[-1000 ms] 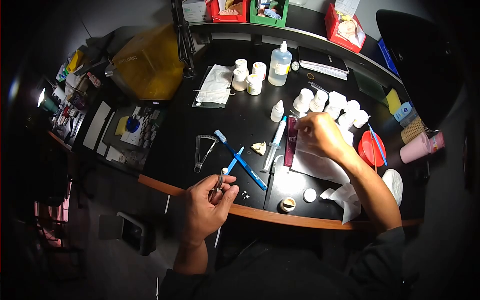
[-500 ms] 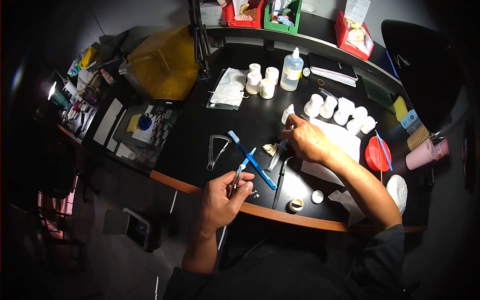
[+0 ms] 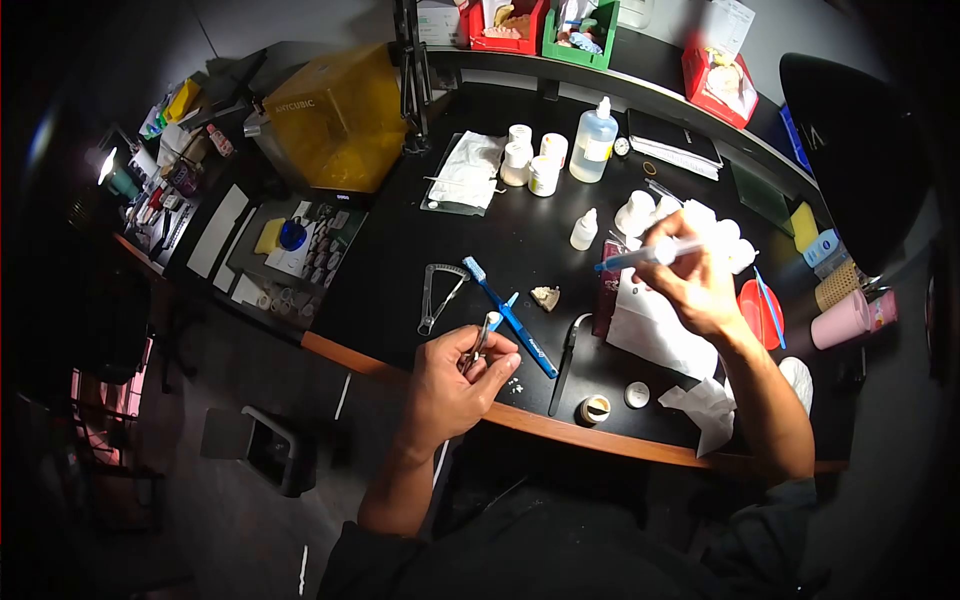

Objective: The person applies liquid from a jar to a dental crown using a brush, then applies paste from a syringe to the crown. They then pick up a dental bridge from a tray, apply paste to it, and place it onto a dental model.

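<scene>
Low over the desk's front edge, my left hand (image 3: 462,385) is closed on a metal locking calliper-like tool (image 3: 476,352), with a small white piece (image 3: 493,319) at its tip. My right hand (image 3: 700,285), raised above the white paper (image 3: 655,325), grips a translucent syringe (image 3: 650,256) with a bluish tip, slightly blurred and pointing left. Beyond my left hand lie a blue toothbrush (image 3: 530,340) and a plaster tooth model (image 3: 545,297). A metal calliper gauge (image 3: 430,305) is left of them. A dropper bottle (image 3: 584,231) stands left of the syringe.
A dark-bladed spatula (image 3: 566,372) lies beside an open small jar (image 3: 595,409) and its white lid (image 3: 637,395). White bottles (image 3: 543,175) and a large squeeze bottle (image 3: 593,143) stand behind. A red bowl (image 3: 760,318) and pink cup (image 3: 840,325) are at right.
My right hand has lifted the syringe off the desk and carried it right, over the paper. The tool in my left hand has shifted slightly, and the view has moved a little.
</scene>
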A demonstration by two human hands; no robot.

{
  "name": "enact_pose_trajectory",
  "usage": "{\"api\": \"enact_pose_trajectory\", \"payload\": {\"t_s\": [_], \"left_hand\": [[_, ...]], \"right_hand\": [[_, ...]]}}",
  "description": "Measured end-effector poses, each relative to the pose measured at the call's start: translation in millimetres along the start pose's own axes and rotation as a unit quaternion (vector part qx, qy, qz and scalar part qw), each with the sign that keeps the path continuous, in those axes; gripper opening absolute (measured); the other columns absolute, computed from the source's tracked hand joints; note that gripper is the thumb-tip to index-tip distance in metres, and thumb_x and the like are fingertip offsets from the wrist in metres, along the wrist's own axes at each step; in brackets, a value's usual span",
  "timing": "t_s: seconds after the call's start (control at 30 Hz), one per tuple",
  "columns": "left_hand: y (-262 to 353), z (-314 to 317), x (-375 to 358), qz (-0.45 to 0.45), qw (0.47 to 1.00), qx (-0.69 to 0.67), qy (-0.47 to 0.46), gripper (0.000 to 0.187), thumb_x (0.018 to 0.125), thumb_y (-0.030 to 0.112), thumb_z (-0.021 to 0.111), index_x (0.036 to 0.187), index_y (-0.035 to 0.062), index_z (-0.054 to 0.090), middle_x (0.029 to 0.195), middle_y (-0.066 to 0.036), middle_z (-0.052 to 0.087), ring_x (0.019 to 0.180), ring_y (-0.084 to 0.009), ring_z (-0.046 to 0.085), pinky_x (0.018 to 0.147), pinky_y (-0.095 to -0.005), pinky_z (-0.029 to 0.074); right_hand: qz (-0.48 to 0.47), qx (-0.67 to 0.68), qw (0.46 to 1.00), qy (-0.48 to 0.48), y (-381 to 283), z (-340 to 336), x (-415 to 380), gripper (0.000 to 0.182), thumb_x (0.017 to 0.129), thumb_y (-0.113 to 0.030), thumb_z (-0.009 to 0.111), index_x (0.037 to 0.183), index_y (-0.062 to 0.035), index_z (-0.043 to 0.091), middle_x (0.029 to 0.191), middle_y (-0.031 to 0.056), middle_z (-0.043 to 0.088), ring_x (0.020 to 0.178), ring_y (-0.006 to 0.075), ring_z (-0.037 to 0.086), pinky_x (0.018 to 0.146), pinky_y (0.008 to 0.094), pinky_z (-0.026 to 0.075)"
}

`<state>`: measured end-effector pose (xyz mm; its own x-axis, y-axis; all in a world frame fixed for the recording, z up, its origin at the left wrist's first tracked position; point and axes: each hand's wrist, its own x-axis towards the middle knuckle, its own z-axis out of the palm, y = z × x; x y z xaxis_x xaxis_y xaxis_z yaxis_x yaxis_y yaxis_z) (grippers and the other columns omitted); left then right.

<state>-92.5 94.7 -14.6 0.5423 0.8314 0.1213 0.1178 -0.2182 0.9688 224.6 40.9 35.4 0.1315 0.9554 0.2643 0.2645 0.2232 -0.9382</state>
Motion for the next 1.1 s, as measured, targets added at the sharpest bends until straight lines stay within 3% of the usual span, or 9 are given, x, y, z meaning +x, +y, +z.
{"api": "enact_pose_trajectory", "payload": {"t_s": [0.2, 0.43, 0.53, 0.63, 0.77, 0.8, 0.93, 1.03, 1.1], "left_hand": [[10, 20, 16, 0.042, 0.999, -0.033, 0.006, 0.017, 0.087, 0.001, 0.086, 0.100, -0.0010, 0.076, 0.068, 0.010, 0.054, 0.057, 0.0028, 0.035, 0.053, -0.0179, 0.028], [18, 33, 15, 0.008, 0.999, -0.034, -0.034, 0.012, 0.090, 0.004, 0.085, 0.100, -0.0006, 0.080, 0.070, 0.008, 0.057, 0.058, 0.0036, 0.037, 0.051, -0.0207, 0.024], [16, 29, 11, 0.037, 0.999, -0.023, -0.009, 0.008, 0.089, 0.002, 0.086, 0.096, 0.0002, 0.082, 0.072, 0.006, 0.063, 0.058, 0.0034, 0.039, 0.051, -0.0205, 0.025], [14, 19, 3, 0.056, 0.997, -0.034, -0.028, 0.008, 0.087, 0.001, 0.087, 0.094, 0.0011, 0.083, 0.075, 0.003, 0.068, 0.058, 0.0028, 0.041, 0.051, -0.0201, 0.026], [6, 16, -1, 0.089, 0.994, -0.013, -0.062, 0.009, 0.086, -0.001, 0.087, 0.094, 0.0014, 0.083, 0.080, -0.001, 0.074, 0.060, 0.0022, 0.046, 0.051, -0.0195, 0.029], [7, 15, -3, 0.069, 0.995, -0.030, -0.061, 0.008, 0.087, -0.001, 0.086, 0.093, 0.0014, 0.083, 0.081, -0.003, 0.075, 0.060, 0.0015, 0.047, 0.051, -0.0206, 0.029], [7, 10, -6, -0.010, 0.998, -0.021, -0.065, 0.007, 0.089, 0.000, 0.084, 0.096, -0.0010, 0.082, 0.083, -0.005, 0.077, 0.066, -0.0009, 0.058, 0.056, -0.0187, 0.040], [4, 3, -6, -0.050, 0.996, -0.046, -0.062, 0.008, 0.092, 0.001, 0.083, 0.099, -0.0031, 0.081, 0.084, -0.007, 0.078, 0.072, -0.0037, 0.065, 0.063, -0.0181, 0.048], [8, -1, -1, -0.061, 0.995, -0.043, -0.061, 0.009, 0.093, 0.002, 0.082, 0.100, -0.0041, 0.080, 0.086, -0.008, 0.079, 0.077, -0.0057, 0.070, 0.069, -0.0185, 0.053]], "right_hand": [[0.108, 0.178, 0.977, 0.045, -9, 6, -40, 0.036, 0.089, -0.002, 0.080, 0.111, -0.0041, 0.052, 0.092, 0.0122, 0.072, 0.081, 0.0217, 0.075, 0.062, 0.0264, 0.056], [0.164, 0.238, 0.957, -0.002, 2, 31, -72, 0.026, 0.092, -0.003, 0.080, 0.109, 0.0012, 0.061, 0.100, 0.0191, 0.076, 0.090, 0.0231, 0.077, 0.076, 0.0322, 0.062], [0.203, 0.324, 0.923, -0.041, -11, 27, -76, 0.035, 0.096, -0.017, 0.080, 0.117, 0.0034, 0.061, 0.117, 0.0247, 0.072, 0.105, 0.0313, 0.077, 0.088, 0.0370, 0.065], [0.310, 0.488, 0.810, -0.098, -16, 7, -81, 0.070, 0.101, -0.049, 0.067, 0.138, 0.0091, 0.056, 0.134, 0.0302, 0.063, 0.119, 0.0405, 0.072, 0.099, 0.0383, 0.063], [0.382, 0.320, 0.863, -0.082, -23, 3, -77, 0.054, 0.105, -0.034, 0.066, 0.135, 0.0110, 0.061, 0.116, 0.0272, 0.073, 0.101, 0.0340, 0.079, 0.085, 0.0335, 0.066], [0.370, 0.304, 0.876, -0.056, -27, 5, -75, 0.039, 0.105, -0.019, 0.068, 0.129, 0.0120, 0.066, 0.106, 0.0254, 0.076, 0.094, 0.0304, 0.080, 0.080, 0.0317, 0.067], [0.286, 0.257, 0.920, -0.081, -22, 8, -81, 0.030, 0.099, -0.001, 0.071, 0.127, 0.0094, 0.071, 0.111, 0.0250, 0.076, 0.102, 0.0300, 0.079, 0.086, 0.0339, 0.066], [0.137, 0.223, 0.955, -0.142, -12, 4, -84, 0.032, 0.098, -0.004, 0.074, 0.128, 0.0084, 0.071, 0.117, 0.0268, 0.075, 0.107, 0.0316, 0.077, 0.093, 0.0368, 0.065], [0.167, 0.263, 0.937, -0.157, -10, -2, -86, 0.040, 0.096, -0.006, 0.077, 0.132, 0.0103, 0.068, 0.124, 0.0298, 0.072, 0.113, 0.0340, 0.075, 0.096, 0.0387, 0.063]]}}
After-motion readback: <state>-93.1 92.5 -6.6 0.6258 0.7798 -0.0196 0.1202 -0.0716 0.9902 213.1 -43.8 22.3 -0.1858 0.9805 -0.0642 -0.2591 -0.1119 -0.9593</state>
